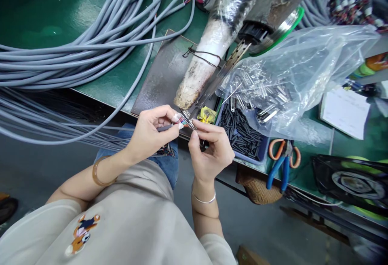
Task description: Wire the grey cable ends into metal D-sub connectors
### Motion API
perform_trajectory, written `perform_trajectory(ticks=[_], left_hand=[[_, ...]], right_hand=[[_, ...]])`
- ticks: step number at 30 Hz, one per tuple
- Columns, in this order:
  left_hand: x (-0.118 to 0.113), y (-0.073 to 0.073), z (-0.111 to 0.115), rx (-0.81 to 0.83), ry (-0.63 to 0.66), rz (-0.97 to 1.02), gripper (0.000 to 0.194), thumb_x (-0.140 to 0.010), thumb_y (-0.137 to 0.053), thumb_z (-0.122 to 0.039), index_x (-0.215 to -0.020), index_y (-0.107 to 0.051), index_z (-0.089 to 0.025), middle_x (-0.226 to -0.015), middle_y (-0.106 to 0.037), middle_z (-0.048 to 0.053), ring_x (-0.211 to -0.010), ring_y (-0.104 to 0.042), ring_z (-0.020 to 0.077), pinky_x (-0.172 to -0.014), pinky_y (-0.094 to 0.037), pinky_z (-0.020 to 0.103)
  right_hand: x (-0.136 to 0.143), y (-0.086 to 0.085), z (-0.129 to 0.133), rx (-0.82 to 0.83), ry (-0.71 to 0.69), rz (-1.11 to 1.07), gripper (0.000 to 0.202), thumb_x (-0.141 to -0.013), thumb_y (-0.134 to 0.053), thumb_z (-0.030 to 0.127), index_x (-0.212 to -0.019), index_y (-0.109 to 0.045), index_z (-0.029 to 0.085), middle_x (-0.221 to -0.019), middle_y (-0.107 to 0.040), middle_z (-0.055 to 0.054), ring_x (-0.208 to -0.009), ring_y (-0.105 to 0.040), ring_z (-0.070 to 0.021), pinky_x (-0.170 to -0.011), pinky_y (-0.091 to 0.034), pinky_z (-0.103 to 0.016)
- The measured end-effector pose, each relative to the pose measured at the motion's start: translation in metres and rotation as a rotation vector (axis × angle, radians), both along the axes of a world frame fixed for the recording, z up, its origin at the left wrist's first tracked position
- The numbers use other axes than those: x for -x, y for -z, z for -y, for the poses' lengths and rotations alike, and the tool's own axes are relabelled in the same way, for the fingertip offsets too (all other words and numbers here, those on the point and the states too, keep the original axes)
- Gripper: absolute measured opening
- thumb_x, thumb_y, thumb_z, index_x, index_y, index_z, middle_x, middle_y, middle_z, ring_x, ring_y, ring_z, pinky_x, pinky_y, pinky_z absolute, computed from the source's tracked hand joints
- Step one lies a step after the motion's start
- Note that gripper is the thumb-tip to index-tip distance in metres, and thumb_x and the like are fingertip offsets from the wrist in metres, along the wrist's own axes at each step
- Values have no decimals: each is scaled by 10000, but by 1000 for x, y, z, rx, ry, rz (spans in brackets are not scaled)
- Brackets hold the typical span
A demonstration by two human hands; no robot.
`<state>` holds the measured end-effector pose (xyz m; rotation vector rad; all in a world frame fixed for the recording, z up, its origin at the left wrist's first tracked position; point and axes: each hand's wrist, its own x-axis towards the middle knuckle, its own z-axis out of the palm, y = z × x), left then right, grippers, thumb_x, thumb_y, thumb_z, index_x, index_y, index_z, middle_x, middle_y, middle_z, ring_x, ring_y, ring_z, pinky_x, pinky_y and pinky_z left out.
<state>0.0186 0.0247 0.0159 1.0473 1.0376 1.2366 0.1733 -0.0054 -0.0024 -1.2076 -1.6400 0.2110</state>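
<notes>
Between thumb and fingers, my left hand [154, 129] pinches the thin coloured wires [183, 121] at the end of a grey cable. My right hand [211, 147] grips a small metal connector [188, 120] by its lower right end. The wires meet the connector's side; whether each is attached is too small to tell. Just above the connector is the blackened tip of a white-wrapped tube [189, 85], with a slim metal rod [216, 79] beside it. A yellow piece [207, 114] lies right of the connector.
Grey cable coils [91, 54] cover the table's left. A blue tray [263, 151] holds black sleeves, partly under a clear bag [318, 66] of metal connectors. Orange-handled scissors [276, 150] and blue-handled pliers [285, 172] lie at the front edge. White paper [344, 111] and a black fan [354, 184] are right.
</notes>
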Motion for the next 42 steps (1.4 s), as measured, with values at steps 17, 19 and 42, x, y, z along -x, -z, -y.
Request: perform_trajectory(ticks=[17,19,42], left_hand=[[-1,-2,-4,-24,-17,-37,152,-691,-768,-142,-696,-618,-167,-699,-653,-5,-641,-604,88,-591,-504,178],[-1,-1,-4,9,5,-37,153,-687,-764,-142,-691,-613,-162,-697,-647,-6,-630,-593,81,-579,-491,173],[7,1,8,287,214,136,247,-700,-841,-222,-791,-627,-138,-638,-617,-26,-492,-498,37,-470,-411,150]], right_hand=[[3,-4,-2,-83,37,101,205,-835,-747,82,-898,-634,241,-1037,-797,-30,-892,-764,-164,-763,-648,-302],[1,-1,0,-89,34,129,204,-841,-736,82,-907,-623,238,-1044,-800,-36,-889,-767,-162,-758,-646,-294],[-7,-19,12,-54,4,5,199,-870,-707,50,-964,-672,222,-780,-740,29,-700,-721,-123,-642,-606,-254]])
